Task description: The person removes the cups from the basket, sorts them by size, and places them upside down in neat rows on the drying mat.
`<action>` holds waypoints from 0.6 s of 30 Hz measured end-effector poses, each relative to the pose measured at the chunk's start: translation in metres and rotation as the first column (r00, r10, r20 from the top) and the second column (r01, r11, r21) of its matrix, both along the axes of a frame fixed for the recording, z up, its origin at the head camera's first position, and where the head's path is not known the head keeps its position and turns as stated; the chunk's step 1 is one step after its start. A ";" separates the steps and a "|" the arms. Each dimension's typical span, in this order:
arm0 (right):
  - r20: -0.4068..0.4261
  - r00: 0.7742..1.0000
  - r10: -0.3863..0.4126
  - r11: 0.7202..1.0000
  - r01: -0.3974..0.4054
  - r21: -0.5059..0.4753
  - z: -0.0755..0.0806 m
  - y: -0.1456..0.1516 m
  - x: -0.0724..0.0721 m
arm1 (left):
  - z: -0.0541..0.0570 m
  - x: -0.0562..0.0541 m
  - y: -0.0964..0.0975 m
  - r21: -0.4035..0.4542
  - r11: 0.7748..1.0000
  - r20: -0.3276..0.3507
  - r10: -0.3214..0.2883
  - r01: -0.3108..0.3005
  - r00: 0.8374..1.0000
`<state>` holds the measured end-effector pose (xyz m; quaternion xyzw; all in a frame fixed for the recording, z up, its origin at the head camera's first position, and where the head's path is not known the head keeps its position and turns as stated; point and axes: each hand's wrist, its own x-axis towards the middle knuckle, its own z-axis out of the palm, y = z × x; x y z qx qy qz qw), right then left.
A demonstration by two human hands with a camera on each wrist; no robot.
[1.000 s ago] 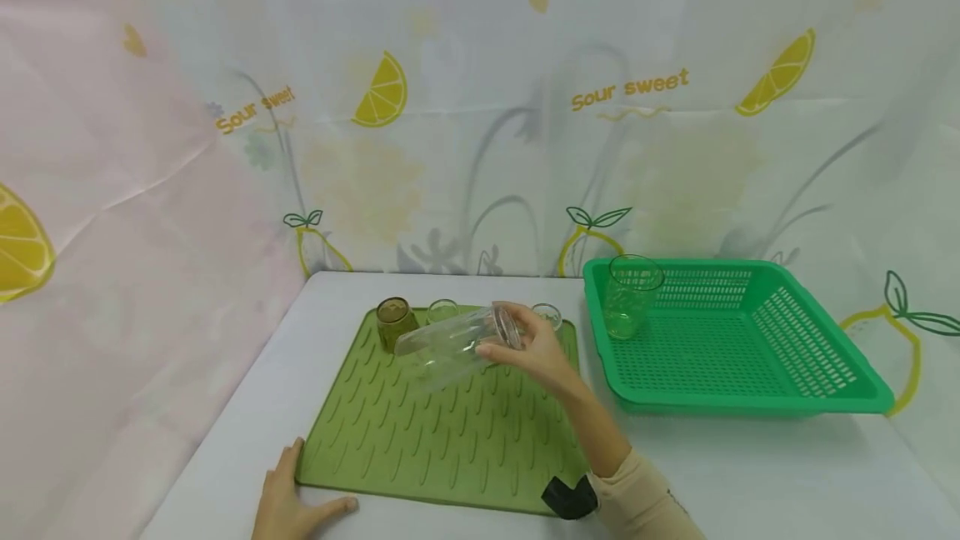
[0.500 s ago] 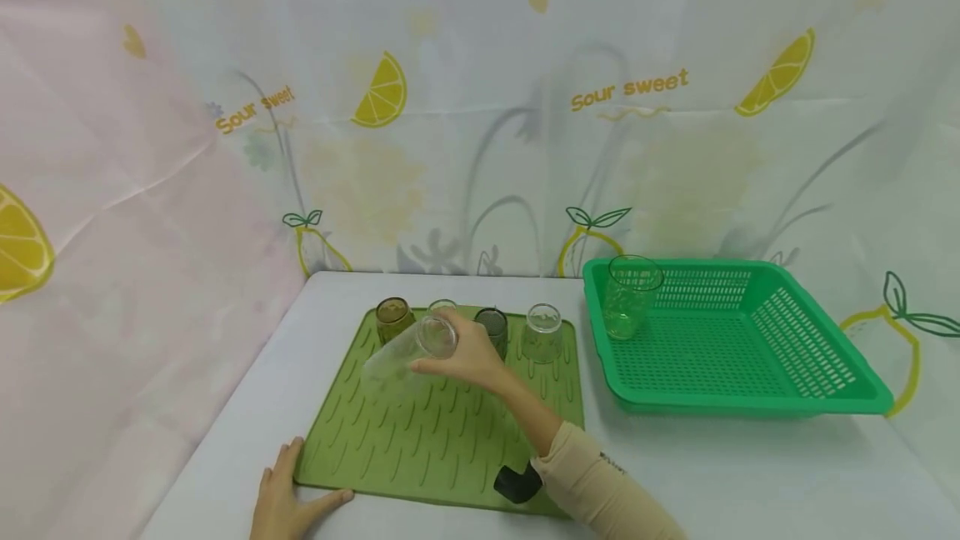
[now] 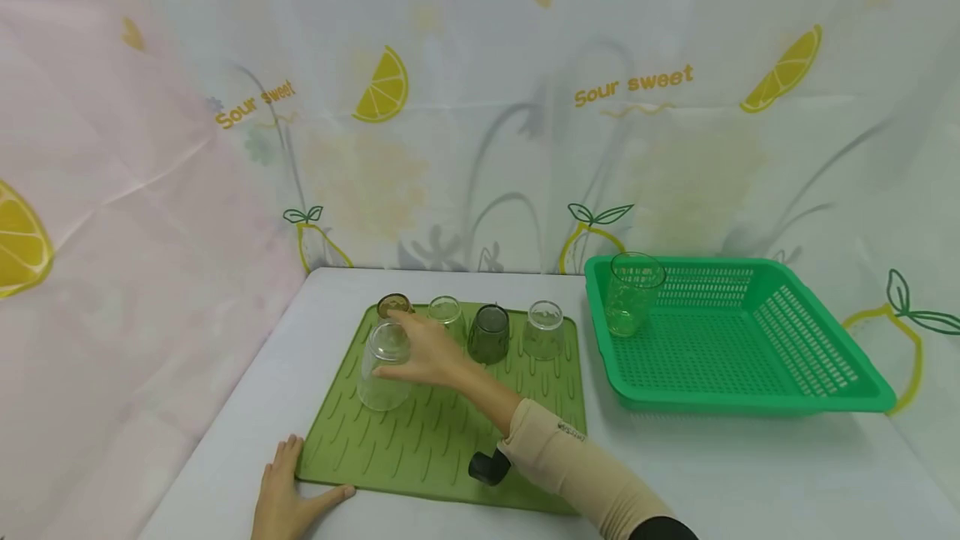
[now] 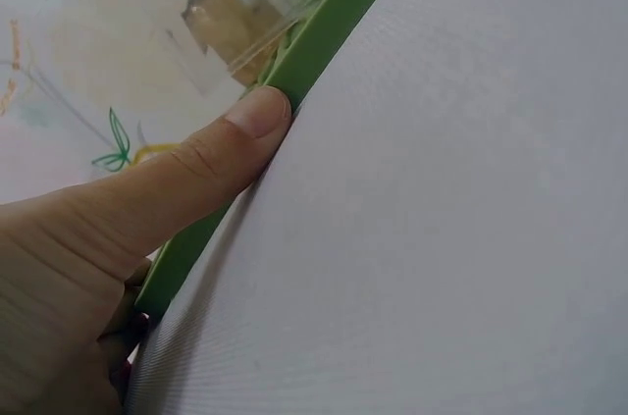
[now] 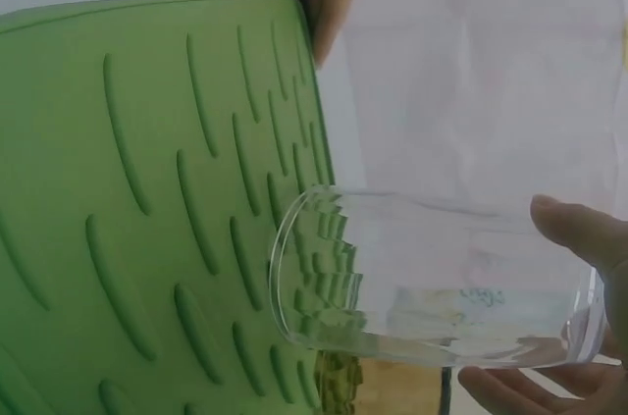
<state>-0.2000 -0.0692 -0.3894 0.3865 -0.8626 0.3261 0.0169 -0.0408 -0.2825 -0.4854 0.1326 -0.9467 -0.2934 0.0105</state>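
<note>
My right hand (image 3: 429,352) grips a tall clear glass (image 3: 381,386) near its base. It is upside down at the left side of the green drying mat (image 3: 442,452). In the right wrist view the rim of the glass meets the mat's surface; whether it bears fully on it I cannot tell. Behind it an amber glass (image 3: 392,304) is partly hidden by my right hand and the clear glass. My left hand (image 3: 285,497) lies at the mat's near left corner, fingers spread, and its thumb (image 4: 260,113) touches the mat's front edge.
Along the mat's back stand a small clear glass (image 3: 447,311), a dark grey glass (image 3: 490,338) and another clear glass (image 3: 543,336), all upside down. To the right, a green basket (image 3: 735,403) holds a tall greenish-looking glass (image 3: 630,302). A printed curtain (image 3: 465,148) hangs behind the table.
My right hand has carried the clear glass leftward across the mat and turned it from tilted to upside down and upright. The dark glass came into view. My left hand stays in place.
</note>
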 end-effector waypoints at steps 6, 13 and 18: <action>0.009 1.000 0.027 0.997 -0.027 0.071 0.002 -0.012 -0.004 | 0.000 -0.001 0.000 0.010 1.000 0.004 0.000 0.000 1.000; 0.074 0.994 0.075 0.994 -0.081 0.077 0.002 -0.024 -0.008 | -0.002 0.000 -0.001 -0.009 1.000 -0.021 -0.005 0.004 1.000; 0.111 0.989 0.100 0.994 -0.104 0.037 0.003 -0.024 -0.011 | -0.002 0.000 0.000 -0.014 1.000 -0.040 -0.007 0.007 0.999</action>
